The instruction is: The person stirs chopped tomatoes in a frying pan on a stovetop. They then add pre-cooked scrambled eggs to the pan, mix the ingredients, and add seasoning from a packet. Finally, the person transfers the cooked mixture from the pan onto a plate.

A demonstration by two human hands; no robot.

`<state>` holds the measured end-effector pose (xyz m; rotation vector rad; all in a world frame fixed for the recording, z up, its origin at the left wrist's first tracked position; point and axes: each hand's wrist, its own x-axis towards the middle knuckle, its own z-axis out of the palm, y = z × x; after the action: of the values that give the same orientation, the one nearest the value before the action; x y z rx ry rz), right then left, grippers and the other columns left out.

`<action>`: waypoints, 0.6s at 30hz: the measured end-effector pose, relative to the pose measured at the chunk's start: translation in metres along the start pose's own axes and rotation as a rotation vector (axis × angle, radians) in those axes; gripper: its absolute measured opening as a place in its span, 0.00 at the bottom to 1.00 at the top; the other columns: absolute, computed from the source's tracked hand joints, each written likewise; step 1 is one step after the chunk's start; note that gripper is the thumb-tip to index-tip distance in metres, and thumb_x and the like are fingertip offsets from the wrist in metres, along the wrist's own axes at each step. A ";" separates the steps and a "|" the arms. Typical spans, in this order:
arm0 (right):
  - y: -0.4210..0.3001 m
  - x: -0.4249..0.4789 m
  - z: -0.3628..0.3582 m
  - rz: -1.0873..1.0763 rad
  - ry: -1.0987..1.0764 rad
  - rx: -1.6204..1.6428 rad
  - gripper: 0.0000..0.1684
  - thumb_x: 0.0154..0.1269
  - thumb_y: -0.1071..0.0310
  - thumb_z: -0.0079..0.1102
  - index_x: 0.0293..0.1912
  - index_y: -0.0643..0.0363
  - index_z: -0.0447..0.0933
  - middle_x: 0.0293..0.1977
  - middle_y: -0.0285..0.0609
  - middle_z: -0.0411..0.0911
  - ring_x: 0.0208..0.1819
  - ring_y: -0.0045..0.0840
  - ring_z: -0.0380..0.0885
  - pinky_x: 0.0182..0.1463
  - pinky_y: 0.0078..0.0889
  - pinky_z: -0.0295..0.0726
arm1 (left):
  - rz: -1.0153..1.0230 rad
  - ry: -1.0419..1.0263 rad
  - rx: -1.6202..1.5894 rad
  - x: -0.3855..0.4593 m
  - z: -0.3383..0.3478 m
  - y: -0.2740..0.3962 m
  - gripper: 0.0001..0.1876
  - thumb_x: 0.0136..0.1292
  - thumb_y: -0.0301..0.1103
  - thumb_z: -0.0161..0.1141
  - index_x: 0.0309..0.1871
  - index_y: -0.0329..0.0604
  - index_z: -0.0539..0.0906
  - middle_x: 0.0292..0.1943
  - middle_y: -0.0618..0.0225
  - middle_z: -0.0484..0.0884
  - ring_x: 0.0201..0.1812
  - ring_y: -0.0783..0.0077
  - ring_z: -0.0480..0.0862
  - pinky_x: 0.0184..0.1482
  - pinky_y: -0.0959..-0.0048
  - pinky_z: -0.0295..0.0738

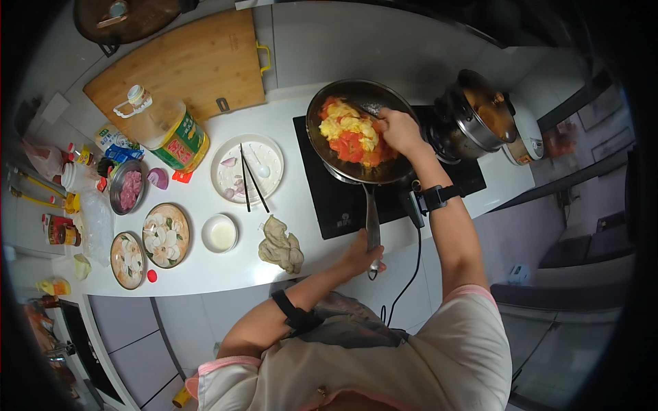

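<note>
My left hand [360, 255] is closed around the metal handle [372, 216] of a dark frying pan [398, 172], which is over a black cooktop [316, 205]. Scrambled egg and tomato pieces [352, 136] lie together in the pan's left and middle part. My right hand [398, 131] is over the pan's right side with its fingers curled by the food. It seems to hold a thin dark utensil, mostly hidden by the hand. Left of the cooktop, a crumpled cloth [280, 245] lies on the white counter. Behind it, black chopsticks [247, 180] rest across a white plate [218, 174].
A steel pot [465, 128] stands right of the pan, near a white appliance [527, 128]. On the left are an oil bottle [175, 138], a metal bowl of raw meat [115, 198], a small white bowl [205, 236] and two floral plates [165, 236]. A black cable [417, 272] hangs from my right wrist.
</note>
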<state>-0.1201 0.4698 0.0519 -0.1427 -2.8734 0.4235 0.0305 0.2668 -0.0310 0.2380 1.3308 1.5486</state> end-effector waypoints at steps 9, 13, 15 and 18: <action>-0.067 -0.091 -0.109 -0.203 -0.249 -0.173 0.05 0.55 0.72 0.55 0.32 0.60 0.77 0.24 0.51 0.76 0.31 0.46 0.77 0.34 0.43 0.74 | -0.027 0.031 -0.067 0.005 -0.001 -0.006 0.14 0.66 0.29 0.51 0.46 0.40 0.57 0.35 0.59 0.73 0.28 0.64 0.83 0.32 0.69 0.82; -0.039 -0.080 -0.056 -0.189 -0.163 -0.357 0.07 0.50 0.77 0.50 0.30 0.62 0.77 0.22 0.55 0.76 0.28 0.46 0.78 0.33 0.43 0.77 | -0.027 0.009 -0.052 0.004 0.002 -0.005 0.15 0.66 0.29 0.52 0.47 0.40 0.57 0.34 0.59 0.74 0.28 0.64 0.83 0.30 0.69 0.82; -0.018 -0.065 -0.040 -0.145 -0.021 -0.390 0.06 0.48 0.75 0.52 0.28 0.63 0.78 0.23 0.54 0.78 0.30 0.43 0.80 0.34 0.39 0.79 | -0.037 0.020 -0.070 0.001 0.002 -0.001 0.15 0.66 0.29 0.52 0.47 0.40 0.57 0.34 0.59 0.74 0.28 0.64 0.83 0.30 0.70 0.82; 0.005 -0.043 -0.026 -0.098 0.105 -0.357 0.09 0.49 0.77 0.51 0.34 0.62 0.74 0.24 0.56 0.77 0.30 0.47 0.79 0.33 0.44 0.78 | -0.005 0.031 -0.066 0.001 0.001 -0.005 0.15 0.65 0.29 0.52 0.47 0.41 0.57 0.33 0.60 0.74 0.29 0.64 0.83 0.31 0.70 0.81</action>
<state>-0.0717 0.4761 0.0653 -0.0800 -2.8085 -0.1145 0.0335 0.2672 -0.0348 0.1696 1.3009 1.5953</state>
